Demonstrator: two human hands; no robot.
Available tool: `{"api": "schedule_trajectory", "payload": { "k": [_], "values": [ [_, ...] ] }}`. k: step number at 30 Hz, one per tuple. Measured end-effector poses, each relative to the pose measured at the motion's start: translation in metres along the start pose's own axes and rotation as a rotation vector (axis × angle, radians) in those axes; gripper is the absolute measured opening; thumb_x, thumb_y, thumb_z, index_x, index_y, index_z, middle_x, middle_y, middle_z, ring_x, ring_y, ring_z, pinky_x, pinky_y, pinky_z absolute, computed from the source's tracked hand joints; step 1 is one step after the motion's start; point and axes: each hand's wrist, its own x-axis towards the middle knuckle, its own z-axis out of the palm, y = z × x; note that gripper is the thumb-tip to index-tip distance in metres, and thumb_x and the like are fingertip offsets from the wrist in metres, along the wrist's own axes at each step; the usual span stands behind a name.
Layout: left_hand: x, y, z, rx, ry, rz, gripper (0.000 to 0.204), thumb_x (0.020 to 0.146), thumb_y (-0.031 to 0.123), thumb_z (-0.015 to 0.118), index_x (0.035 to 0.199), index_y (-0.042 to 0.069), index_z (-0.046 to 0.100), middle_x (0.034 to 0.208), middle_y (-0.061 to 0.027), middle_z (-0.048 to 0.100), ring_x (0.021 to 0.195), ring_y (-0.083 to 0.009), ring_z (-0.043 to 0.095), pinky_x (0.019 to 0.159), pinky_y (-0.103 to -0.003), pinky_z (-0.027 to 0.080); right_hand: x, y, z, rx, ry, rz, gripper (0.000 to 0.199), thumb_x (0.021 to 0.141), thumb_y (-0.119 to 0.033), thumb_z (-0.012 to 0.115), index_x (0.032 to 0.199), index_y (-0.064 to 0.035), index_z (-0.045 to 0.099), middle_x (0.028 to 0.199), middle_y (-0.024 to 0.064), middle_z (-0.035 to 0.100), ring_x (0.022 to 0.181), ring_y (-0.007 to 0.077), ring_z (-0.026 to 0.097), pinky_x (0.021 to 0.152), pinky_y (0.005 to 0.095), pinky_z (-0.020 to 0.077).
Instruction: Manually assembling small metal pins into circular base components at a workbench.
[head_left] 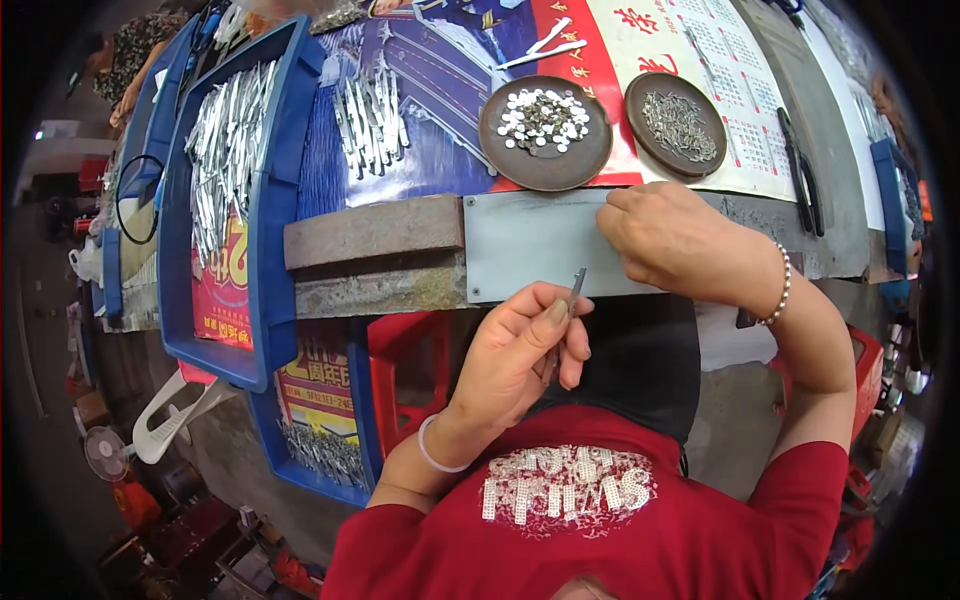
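A slim grey metal piece is pinched between thumb and fingers of my left hand, its tip pointing up, just off the bench's front edge. My right hand is over the right end of a pale metal plate fixed on that edge. Its fingers are curled together, and anything between them is hidden. Behind the plate, a round brown dish holds small white and dark discs. A second brown dish, beyond my right hand, contains many tiny metal pins.
Left of the plate lies a rusty metal bar. Slim metal strips lie behind it; more fill a blue tray at left. A lower blue bin holds small metal parts. Black-handled pliers lie at right.
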Motion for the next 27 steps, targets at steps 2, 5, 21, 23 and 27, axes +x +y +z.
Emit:
{"api": "schedule_trajectory", "payload": {
  "k": [2, 5, 21, 23, 27],
  "values": [
    [0.0, -0.002, -0.004, -0.15, -0.038, -0.06, 0.022, 0.097, 0.021, 0.046, 0.104, 0.001, 0.053, 0.072, -0.0059, 0.057, 0.052, -0.0103, 0.049, 0.047, -0.022, 0.037, -0.002, 0.003, -0.002, 0.161, 0.04, 0.086, 0.012, 0.069, 0.0, 0.057, 0.077, 0.0019, 0.047, 0.075, 0.0137, 0.054, 0.066, 0.0283, 0.053, 0.063, 0.037, 0.0447],
    [0.003, -0.006, -0.011, -0.265, -0.068, -0.137, 0.022, 0.097, 0.023, 0.047, 0.105, 0.004, 0.052, 0.073, -0.0042, 0.054, 0.052, -0.0091, 0.045, 0.047, -0.023, 0.035, -0.016, -0.001, 0.003, 0.548, 0.306, 0.189, 0.011, 0.073, 0.005, 0.056, 0.08, 0.0013, 0.047, 0.077, 0.0084, 0.057, 0.059, 0.0143, 0.048, 0.06, 0.0265, 0.0446],
    [0.012, -0.027, 0.002, -0.419, -0.052, -0.216, 0.018, 0.096, 0.026, 0.048, 0.097, 0.007, 0.051, 0.076, -0.0037, 0.054, 0.051, -0.0058, 0.046, 0.045, -0.018, 0.038, -0.032, -0.063, 0.062, 1.085, 0.911, 0.378, 0.011, 0.085, 0.002, 0.06, 0.093, 0.0013, 0.053, 0.085, 0.0049, 0.059, 0.073, 0.0083, 0.056, 0.065, 0.0203, 0.046],
    [0.013, -0.031, -0.002, -0.47, -0.102, -0.226, 0.017, 0.095, 0.025, 0.05, 0.095, 0.008, 0.052, 0.078, -0.0044, 0.058, 0.056, -0.0082, 0.053, 0.049, -0.019, 0.042, -0.03, -0.069, 0.069, 1.069, 0.949, 0.367, 0.011, 0.085, 0.002, 0.06, 0.093, 0.001, 0.052, 0.084, 0.0049, 0.059, 0.072, 0.0082, 0.055, 0.065, 0.0205, 0.046],
    [0.011, -0.03, 0.001, -0.464, -0.084, -0.237, 0.018, 0.095, 0.026, 0.05, 0.096, 0.008, 0.052, 0.078, -0.0043, 0.059, 0.056, -0.008, 0.054, 0.049, -0.018, 0.043, -0.027, -0.074, 0.076, 0.962, 0.976, 0.328, 0.014, 0.086, 0.002, 0.058, 0.096, 0.0, 0.048, 0.079, 0.0054, 0.059, 0.068, 0.0086, 0.056, 0.062, 0.0216, 0.0465]
  ]
}}
